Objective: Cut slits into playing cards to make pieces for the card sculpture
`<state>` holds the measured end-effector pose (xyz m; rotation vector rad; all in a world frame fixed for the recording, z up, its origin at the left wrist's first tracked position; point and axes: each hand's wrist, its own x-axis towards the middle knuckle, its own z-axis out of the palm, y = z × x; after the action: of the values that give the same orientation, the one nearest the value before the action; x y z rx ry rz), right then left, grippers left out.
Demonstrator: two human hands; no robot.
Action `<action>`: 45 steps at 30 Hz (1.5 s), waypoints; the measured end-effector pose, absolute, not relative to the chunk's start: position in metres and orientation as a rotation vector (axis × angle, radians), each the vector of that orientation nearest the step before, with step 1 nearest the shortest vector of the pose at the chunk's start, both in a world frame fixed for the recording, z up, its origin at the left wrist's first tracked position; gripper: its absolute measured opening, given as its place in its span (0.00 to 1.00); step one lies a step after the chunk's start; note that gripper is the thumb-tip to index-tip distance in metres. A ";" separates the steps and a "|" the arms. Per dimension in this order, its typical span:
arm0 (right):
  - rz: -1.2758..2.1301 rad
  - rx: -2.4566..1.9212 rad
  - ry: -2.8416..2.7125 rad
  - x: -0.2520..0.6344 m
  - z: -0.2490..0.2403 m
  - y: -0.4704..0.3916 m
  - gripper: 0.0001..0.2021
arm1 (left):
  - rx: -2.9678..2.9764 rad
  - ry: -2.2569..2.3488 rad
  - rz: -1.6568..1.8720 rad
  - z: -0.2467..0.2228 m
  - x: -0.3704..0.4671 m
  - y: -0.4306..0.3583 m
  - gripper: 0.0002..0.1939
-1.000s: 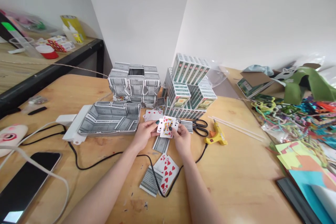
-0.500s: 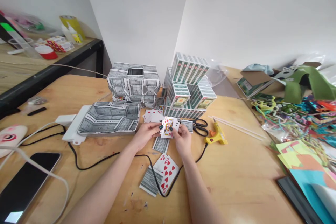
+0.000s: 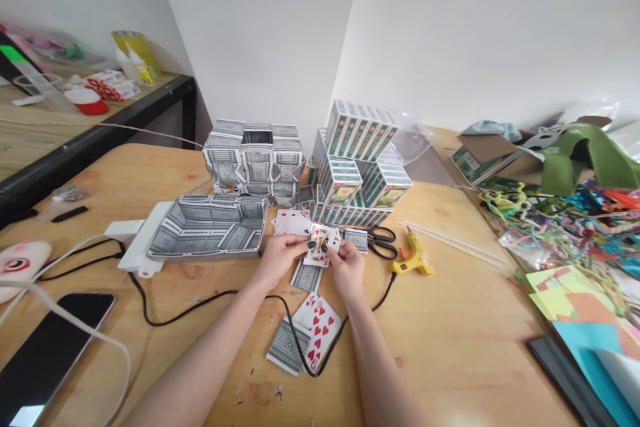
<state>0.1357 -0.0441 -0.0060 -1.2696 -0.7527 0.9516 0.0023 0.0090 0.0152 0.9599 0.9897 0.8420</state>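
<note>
Between my two hands are playing cards (image 3: 319, 247), a king of hearts face up in front and a four partly behind it. My left hand (image 3: 283, 257) pinches the left side of the cards, thumb on top. On the right side, my right hand (image 3: 347, 270) grips them, its thumb against the king's face. More face-up cards (image 3: 291, 221) lie just beyond my left hand. Below my hands are a card lying face down (image 3: 306, 276), a nine of hearts (image 3: 321, 327) and another face-down card piece (image 3: 289, 345).
An open tray made of cards (image 3: 210, 230) rests on a white power strip (image 3: 145, 243). Behind stand a card-built box (image 3: 254, 157) and stacked card packs (image 3: 357, 167). Scissors (image 3: 383, 242) and a yellow glue gun (image 3: 415, 255) lie right; its black cord loops under my forearms.
My hands have shifted the held cards very slightly, and the king now sits a little lower, with more of the four showing at its right. Everything else stays put.
</note>
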 end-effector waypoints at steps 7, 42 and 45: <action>0.974 -1.250 -0.747 0.138 -0.009 -0.045 0.09 | 0.873 1.050 0.873 0.013 0.006 0.007 0.12; 0.966 -1.218 -0.670 0.136 -0.002 -0.041 0.12 | 1.283 1.019 0.897 0.010 0.006 0.002 0.11; 0.955 -1.225 -0.684 0.138 -0.004 -0.041 0.12 | 1.343 0.929 0.885 0.012 0.005 0.001 0.08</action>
<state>0.1376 -0.0414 -0.0036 -1.2254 -0.6844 0.9546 0.0051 0.0013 0.0117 1.3426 0.9287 0.8854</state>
